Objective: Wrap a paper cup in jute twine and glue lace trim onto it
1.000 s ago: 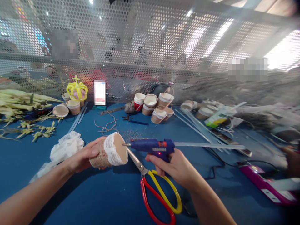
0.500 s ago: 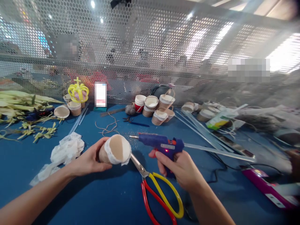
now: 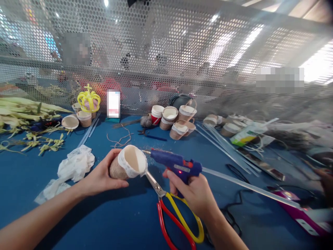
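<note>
My left hand (image 3: 104,173) is wrapped round a paper cup (image 3: 131,161) covered in brown twine, with white lace round its rim. The cup is tilted, its mouth facing up and toward the right. In my right hand (image 3: 194,192) is a blue glue gun (image 3: 171,161) with a red light lit and a long clear glue stick (image 3: 247,185) out of its back. Its nozzle points left, close to the cup's far rim; whether they touch I cannot tell. Scissors (image 3: 161,194) with one red and one yellow handle lie beneath the glue gun, blades partly behind the cup.
Crumpled white lace (image 3: 76,163) lies left of the cup. Several twine-wrapped cups (image 3: 179,129) stand at the back beside a twine ball (image 3: 145,121). A phone (image 3: 113,103) stands before the perforated metal screen (image 3: 145,76). Clear glue sticks (image 3: 226,149) and a purple power strip (image 3: 299,213) are at right.
The glue gun has moved left, bringing its nozzle near the cup's rim. My left hand has turned the cup slightly, so more of its inside shows. The view has shifted a little.
</note>
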Demonstrator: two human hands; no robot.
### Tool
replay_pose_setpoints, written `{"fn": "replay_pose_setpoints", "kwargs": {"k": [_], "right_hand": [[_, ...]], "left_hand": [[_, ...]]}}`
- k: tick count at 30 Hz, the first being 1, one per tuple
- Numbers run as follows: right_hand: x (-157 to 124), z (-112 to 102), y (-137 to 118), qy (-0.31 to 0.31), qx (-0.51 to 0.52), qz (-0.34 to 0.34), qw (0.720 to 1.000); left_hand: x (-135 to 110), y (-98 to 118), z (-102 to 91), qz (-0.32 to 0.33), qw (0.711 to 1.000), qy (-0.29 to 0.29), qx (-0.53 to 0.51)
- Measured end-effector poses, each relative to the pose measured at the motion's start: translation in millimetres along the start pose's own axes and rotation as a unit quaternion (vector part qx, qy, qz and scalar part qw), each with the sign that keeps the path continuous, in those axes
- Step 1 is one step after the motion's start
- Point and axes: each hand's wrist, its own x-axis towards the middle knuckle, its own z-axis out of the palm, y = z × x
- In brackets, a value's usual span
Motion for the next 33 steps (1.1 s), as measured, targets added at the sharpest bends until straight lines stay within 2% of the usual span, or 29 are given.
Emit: {"fn": "replay_pose_setpoints", "kwargs": {"k": [6,12,19,28,33], "right_hand": [[-1.3,5.9,3.4,0.046,-0.052,-0.04,0.997],[-1.3,5.3,3.2,0.039,-0.083,-0.078,0.993],[-0.7,6.2,4.1,0.061,-0.114,-0.104,0.986],[-0.6,2.1,3.2,0.05,-0.097,-0.072,0.991],[-0.8,2.3,4.8,0.051,-0.116,-0.09,0.988]], "left_hand": [[0.8,-0.2,1.6,0.002,1.0,0.017,0.004],[0.6,1.8,2.4,-0.001,1.0,0.02,0.006],[1.3,4.4,2.9,-0.005,1.0,0.02,0.005],[1.0,3.9,2.6,-0.001,0.999,0.04,0.02],[2.1,3.8,3.0,-0.003,0.998,0.053,0.02]]}}
